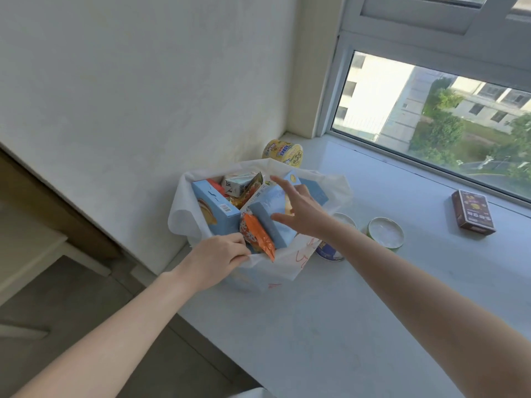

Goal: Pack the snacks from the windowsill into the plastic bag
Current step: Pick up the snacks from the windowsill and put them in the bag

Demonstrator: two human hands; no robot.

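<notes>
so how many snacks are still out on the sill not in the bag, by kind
Cup-style tubs: 3, the yellow cup behind the plastic bag, the green-rimmed cup, and the blue cup partly hidden by the right arm
Boxes: 1, the brown box by the window
Total: 4

Plastic bag (184, 196): translucent white, red scribble-like print on its near side.
Inside the bag: pale blue boxes (214, 208), one with a barcode; an orange packet (257, 235).
Behind the bag: yellow cup (284, 153) with blue lettering.
Right of the bag: green-rimmed cup (386, 232) with a white lid; dark brown box (472, 212).
Windowsill (330, 311): white.
</notes>
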